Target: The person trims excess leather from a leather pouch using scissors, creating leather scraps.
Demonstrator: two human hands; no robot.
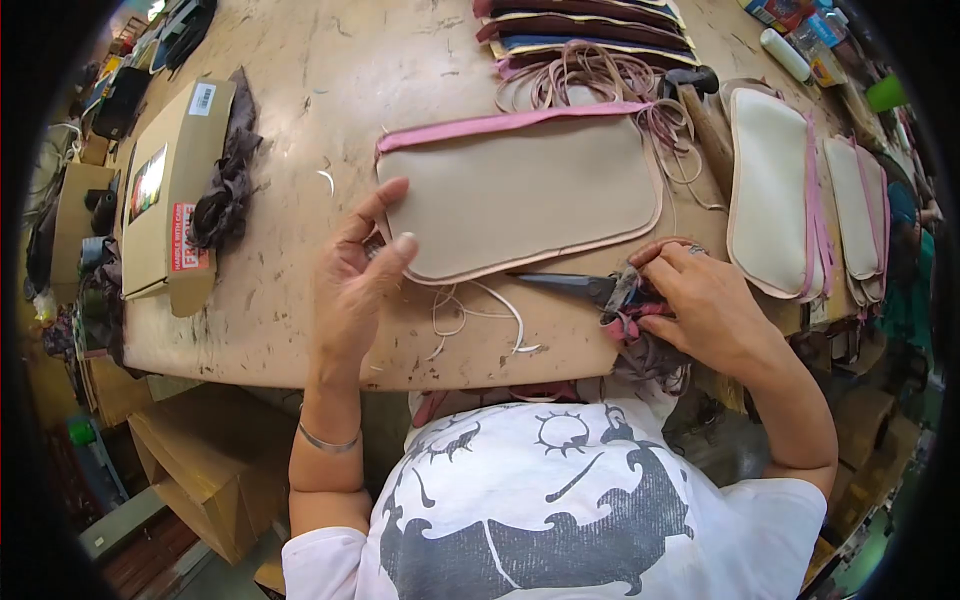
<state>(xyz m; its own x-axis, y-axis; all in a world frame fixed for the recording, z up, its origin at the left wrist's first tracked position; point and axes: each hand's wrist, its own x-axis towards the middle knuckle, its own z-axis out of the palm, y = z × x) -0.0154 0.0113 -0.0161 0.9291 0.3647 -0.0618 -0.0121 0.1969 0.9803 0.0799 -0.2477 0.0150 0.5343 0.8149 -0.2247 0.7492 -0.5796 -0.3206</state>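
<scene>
A beige leather panel [520, 195] with rounded lower corners and a pink strip [510, 127] along its top edge lies in front of me. My left hand [365, 260] pinches its lower left edge, thumb on top. To the right, my right hand [690, 300] is closed around the cloth-wrapped handles of dark scissors [565, 285], whose blades point left just under the panel's lower edge. Thin white offcuts [500, 305] lie below the panel. Tangled pink cord [590, 75] rests against its top edge.
Stacked dark folded pieces [590, 30] sit at the back, near a hammer [705, 130]. More beige panels [775, 190] lie at the right. A cardboard box [175, 190] and dark cloth [230, 185] stand at the left. The table's front edge curves before me.
</scene>
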